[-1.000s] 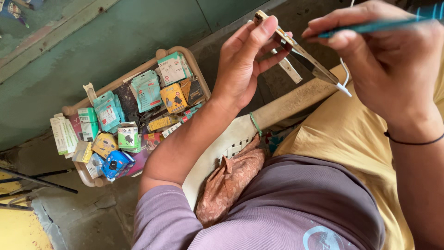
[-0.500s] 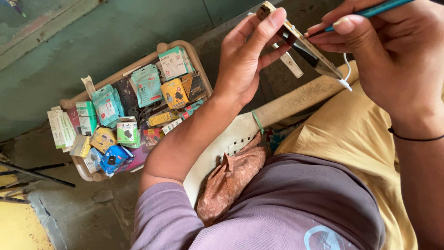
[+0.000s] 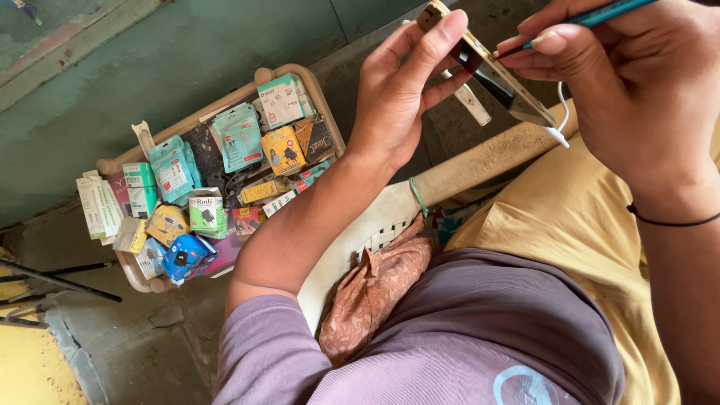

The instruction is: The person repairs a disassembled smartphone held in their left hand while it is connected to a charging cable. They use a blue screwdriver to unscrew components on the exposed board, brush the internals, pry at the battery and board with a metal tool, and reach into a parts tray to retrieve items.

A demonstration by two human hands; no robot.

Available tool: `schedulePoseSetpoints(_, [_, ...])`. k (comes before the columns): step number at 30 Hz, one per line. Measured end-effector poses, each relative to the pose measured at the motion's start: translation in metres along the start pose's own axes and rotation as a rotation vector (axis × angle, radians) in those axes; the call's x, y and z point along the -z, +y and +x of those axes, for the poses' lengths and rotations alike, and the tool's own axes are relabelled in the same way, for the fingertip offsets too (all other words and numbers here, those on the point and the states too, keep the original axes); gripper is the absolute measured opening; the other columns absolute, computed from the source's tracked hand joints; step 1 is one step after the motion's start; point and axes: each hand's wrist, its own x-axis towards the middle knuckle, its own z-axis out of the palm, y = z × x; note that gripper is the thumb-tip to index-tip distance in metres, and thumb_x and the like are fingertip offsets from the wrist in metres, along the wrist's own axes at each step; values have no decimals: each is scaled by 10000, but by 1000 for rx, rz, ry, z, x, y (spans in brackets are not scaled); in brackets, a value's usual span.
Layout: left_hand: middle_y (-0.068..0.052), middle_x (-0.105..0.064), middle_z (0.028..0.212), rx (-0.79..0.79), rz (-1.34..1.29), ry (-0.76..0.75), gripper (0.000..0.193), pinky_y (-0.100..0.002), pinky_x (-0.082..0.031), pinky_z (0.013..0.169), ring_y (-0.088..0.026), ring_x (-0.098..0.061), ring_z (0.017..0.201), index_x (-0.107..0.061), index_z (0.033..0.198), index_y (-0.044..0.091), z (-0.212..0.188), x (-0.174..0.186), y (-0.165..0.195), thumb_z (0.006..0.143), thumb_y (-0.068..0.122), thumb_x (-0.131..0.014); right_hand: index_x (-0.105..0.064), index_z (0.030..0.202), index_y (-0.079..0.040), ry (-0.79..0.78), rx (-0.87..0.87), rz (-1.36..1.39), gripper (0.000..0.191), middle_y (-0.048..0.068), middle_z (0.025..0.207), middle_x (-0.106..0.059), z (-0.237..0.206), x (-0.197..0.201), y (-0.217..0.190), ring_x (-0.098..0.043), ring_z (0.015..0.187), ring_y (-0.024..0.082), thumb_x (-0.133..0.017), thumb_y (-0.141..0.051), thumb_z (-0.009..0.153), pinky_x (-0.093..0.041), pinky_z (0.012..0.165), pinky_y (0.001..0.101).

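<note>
Head view is showing the left hand (image 3: 401,97) clamping its grip around a thin phone (image 3: 491,71), held up over the lap. The right hand (image 3: 630,90) is pinching a teal tool (image 3: 607,11) against it. A tray (image 3: 112,166) of small boxes is sitting on the floor below.

A flat, gold-edged phone (image 3: 491,71) sits between the left hand (image 3: 401,90) and right hand (image 3: 630,90). Left of the forearm, a beige plastic tray (image 3: 259,77) on the floor holds small packaged boxes (image 3: 240,139).
</note>
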Motion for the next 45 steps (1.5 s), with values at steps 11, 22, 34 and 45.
schedulePoseSetpoints(11, [-31,-688,996,25,11,20,358,-374,-630,921,-134,-684,937,-695,1044,55,5,5,-10,926,368,-821,-661,1073,157,-35,172,-335,97,185,981,-728,4,-2,-5,-748,970,219,-598,126,1140,-616,876,308])
schedulePoseSetpoints(22, [-26,-704,1000,48,24,32,349,-355,-616,898,-133,-696,938,-702,1029,76,7,2,-12,897,384,-801,-618,1089,84,35,-10,7,87,112,1015,-698,9,2,12,-757,979,197,-567,48,1150,-632,904,302])
schedulePoseSetpoints(34, [-22,-703,1004,40,25,22,363,-352,-620,900,-123,-688,934,-699,1037,79,6,4,-11,902,392,-821,-630,1096,138,0,123,-75,137,148,1039,-708,3,2,15,-760,1016,209,-537,101,1190,-610,928,298])
schedulePoseSetpoints(45, [-13,-710,987,84,50,48,382,-355,-623,870,-122,-699,913,-711,1038,87,9,6,-13,909,424,-833,-719,994,119,45,260,-595,74,185,893,-732,2,-11,-7,-688,745,228,-706,70,1048,-520,674,301])
